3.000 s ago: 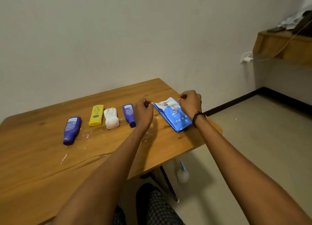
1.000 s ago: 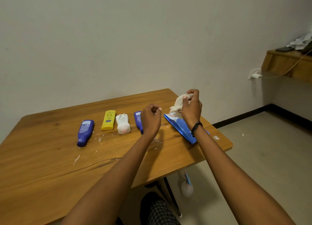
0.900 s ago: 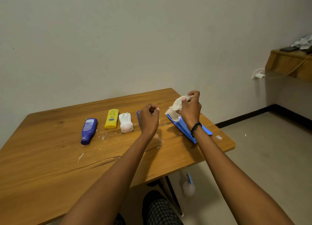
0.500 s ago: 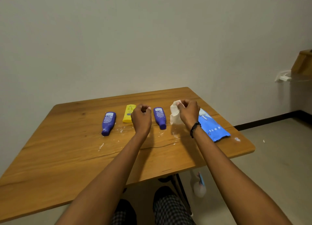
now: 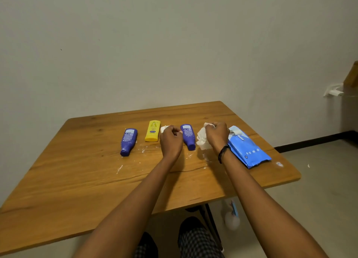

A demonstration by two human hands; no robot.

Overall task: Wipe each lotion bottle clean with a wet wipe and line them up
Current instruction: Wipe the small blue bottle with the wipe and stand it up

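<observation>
Several lotion bottles lie flat in a row on the wooden table [image 5: 77, 190]: a purple bottle [image 5: 128, 141] at the left, a yellow one [image 5: 152, 130], a white one [image 5: 164, 128] mostly hidden behind my left hand, and a second purple bottle [image 5: 188, 136]. My left hand [image 5: 171, 141] hovers over the white bottle with its fingers curled and nothing visibly held. My right hand [image 5: 217, 136] grips a crumpled white wet wipe [image 5: 202, 140] just right of the second purple bottle. The blue wipe pack [image 5: 248, 151] lies to the right of that hand.
White lotion smears [image 5: 120, 167] mark the table in front of the bottles. The table's right edge is close to the wipe pack. A spray bottle [image 5: 231, 217] stands on the floor under the table. My knees show below the near edge.
My right hand has pulled a wipe out of the blue pack and carried it left, toward the bottles. The pack now lies flat on the table. My left hand stayed curled near the white bottle.
</observation>
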